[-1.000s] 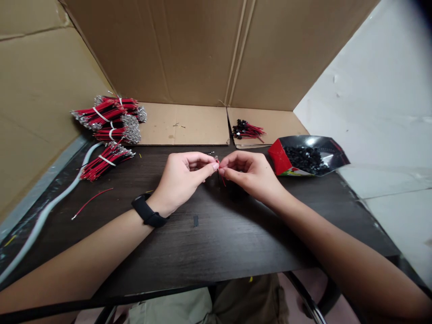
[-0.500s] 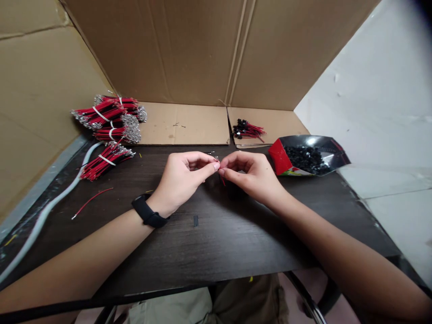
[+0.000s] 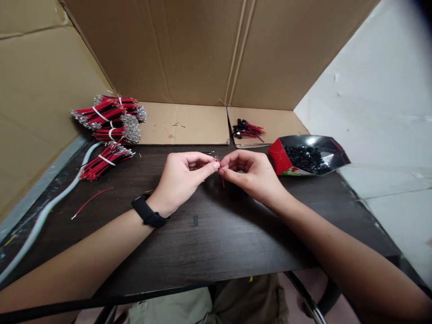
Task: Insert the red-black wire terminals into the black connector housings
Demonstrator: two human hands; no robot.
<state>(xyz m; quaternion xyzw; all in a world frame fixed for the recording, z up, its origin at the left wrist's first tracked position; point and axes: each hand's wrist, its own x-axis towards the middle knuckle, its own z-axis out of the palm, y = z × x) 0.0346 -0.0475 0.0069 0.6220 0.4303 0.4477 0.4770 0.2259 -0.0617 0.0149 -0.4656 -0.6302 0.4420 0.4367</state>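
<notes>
Over the middle of the dark table, my left hand point(image 3: 189, 173) and my right hand point(image 3: 248, 173) meet at the fingertips. Both pinch a short red wire point(image 3: 222, 181), whose lower end hangs below the fingers with a dark strand beside it. A small end piece pokes up above the fingertips, too small and partly covered to make out. Past my right hand stands an open red-and-black box point(image 3: 278, 155) of small black connector housings point(image 3: 307, 157). A loose red wire point(image 3: 92, 201) with a metal tip lies left of my left hand.
Tied bundles of red and black wires point(image 3: 108, 118) are piled at the back left, with another bundle point(image 3: 106, 160) in front. Wires with black connectors point(image 3: 249, 129) lie on cardboard point(image 3: 189, 135) at the back. A white cable point(image 3: 50, 208) runs along the left edge.
Slightly more of the red wire and dark strand shows below the fingertips. Both hands stay in nearly the same place, still pinching.
</notes>
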